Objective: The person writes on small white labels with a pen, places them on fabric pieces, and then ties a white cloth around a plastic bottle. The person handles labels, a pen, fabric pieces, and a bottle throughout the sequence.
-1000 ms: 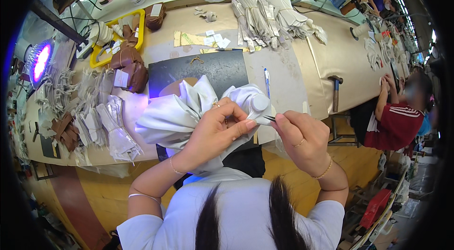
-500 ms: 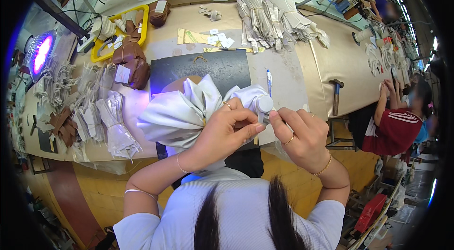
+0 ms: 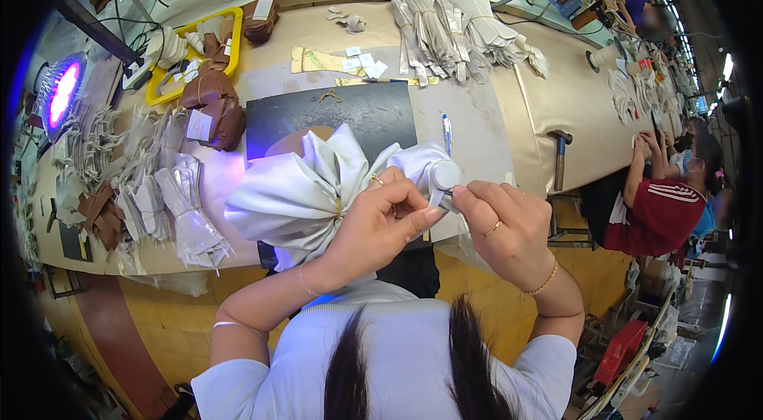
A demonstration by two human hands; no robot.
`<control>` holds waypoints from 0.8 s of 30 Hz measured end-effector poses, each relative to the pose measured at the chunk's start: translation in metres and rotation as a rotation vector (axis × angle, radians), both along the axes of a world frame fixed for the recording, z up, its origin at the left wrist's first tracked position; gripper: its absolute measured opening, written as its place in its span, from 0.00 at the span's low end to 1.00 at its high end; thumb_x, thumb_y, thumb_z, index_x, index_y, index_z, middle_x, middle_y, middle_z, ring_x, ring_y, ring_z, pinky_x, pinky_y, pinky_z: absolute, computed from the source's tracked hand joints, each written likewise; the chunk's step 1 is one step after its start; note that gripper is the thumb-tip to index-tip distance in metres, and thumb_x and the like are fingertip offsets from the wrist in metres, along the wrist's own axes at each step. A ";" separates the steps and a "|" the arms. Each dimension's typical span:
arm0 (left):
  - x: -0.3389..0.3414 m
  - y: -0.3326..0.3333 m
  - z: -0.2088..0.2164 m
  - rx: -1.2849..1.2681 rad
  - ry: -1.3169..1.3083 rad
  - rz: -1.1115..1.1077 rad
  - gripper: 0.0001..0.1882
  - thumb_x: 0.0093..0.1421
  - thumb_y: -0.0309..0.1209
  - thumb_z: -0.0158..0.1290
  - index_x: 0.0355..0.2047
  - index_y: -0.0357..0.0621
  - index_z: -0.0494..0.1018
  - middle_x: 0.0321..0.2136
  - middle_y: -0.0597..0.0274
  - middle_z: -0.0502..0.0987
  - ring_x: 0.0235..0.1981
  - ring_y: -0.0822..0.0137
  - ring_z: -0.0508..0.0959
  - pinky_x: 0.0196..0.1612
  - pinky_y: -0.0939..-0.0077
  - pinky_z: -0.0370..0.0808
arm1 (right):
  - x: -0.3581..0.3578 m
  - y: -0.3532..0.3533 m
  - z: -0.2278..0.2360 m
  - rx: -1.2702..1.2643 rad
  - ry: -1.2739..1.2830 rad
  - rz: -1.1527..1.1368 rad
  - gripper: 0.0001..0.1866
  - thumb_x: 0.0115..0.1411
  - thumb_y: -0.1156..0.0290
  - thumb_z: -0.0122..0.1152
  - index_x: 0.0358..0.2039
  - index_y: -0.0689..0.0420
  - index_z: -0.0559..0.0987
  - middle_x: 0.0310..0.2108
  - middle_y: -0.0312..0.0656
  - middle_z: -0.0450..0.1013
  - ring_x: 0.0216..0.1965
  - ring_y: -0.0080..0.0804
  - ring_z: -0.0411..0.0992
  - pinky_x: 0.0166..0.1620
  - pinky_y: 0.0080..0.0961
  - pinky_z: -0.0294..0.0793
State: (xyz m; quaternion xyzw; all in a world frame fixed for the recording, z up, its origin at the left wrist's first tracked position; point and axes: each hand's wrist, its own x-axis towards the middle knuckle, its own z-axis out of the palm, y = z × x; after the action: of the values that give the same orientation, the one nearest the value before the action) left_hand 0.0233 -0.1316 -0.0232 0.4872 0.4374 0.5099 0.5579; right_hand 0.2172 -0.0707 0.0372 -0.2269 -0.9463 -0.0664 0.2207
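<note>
A bundle of white, leather-like material (image 3: 278,193) lies in front of me, gathered into folds with a tan band round its middle. At its right end sits a round white cap-like piece (image 3: 445,174). My left hand (image 3: 385,213) rests over the bundle, thumb and forefinger pinched on a white edge just below the round piece. Closed beside it, my right hand (image 3: 505,221) pinches a thin dark thing at that same edge, its far end hidden by my fingers. Under the bundle's far side is a dark board (image 3: 334,110), partly covered.
Bundled pale strips (image 3: 187,209) lie at left, near a brown wrapped bundle (image 3: 214,110) and a yellow tray (image 3: 235,54). More pale strips (image 3: 433,27) lie at the back. A pen (image 3: 447,134) and hammer (image 3: 560,158) lie right; a co-worker (image 3: 664,205) sits beyond.
The whole view has shifted slightly. My right fingers have moved a little against the white edge, and the thin dark thing shows more clearly between them. My left hand keeps its pinch.
</note>
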 end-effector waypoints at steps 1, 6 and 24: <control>-0.001 0.001 0.002 -0.023 0.008 -0.019 0.11 0.61 0.31 0.61 0.27 0.39 0.73 0.29 0.68 0.62 0.30 0.78 0.62 0.32 0.83 0.61 | -0.001 0.001 -0.001 -0.020 0.019 0.009 0.14 0.49 0.73 0.64 0.38 0.57 0.78 0.31 0.33 0.75 0.19 0.22 0.66 0.19 0.21 0.61; -0.004 0.002 0.012 -0.125 -0.023 -0.055 0.10 0.61 0.29 0.61 0.27 0.39 0.73 0.30 0.68 0.64 0.33 0.76 0.62 0.37 0.82 0.60 | -0.006 0.004 0.002 -0.011 0.000 -0.007 0.12 0.47 0.74 0.63 0.34 0.55 0.76 0.28 0.32 0.72 0.18 0.22 0.66 0.18 0.22 0.61; 0.004 0.002 -0.001 -0.131 -0.231 0.057 0.09 0.59 0.27 0.60 0.26 0.38 0.73 0.28 0.68 0.65 0.31 0.77 0.62 0.35 0.82 0.60 | -0.003 0.000 0.014 -0.070 0.059 -0.061 0.13 0.48 0.75 0.69 0.33 0.55 0.74 0.23 0.33 0.70 0.17 0.25 0.68 0.18 0.24 0.62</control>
State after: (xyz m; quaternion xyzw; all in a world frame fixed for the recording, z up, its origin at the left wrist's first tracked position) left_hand 0.0268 -0.1292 -0.0239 0.3752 0.4161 0.5488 0.6205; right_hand 0.2146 -0.0708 0.0512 -0.2651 -0.9338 -0.0332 0.2381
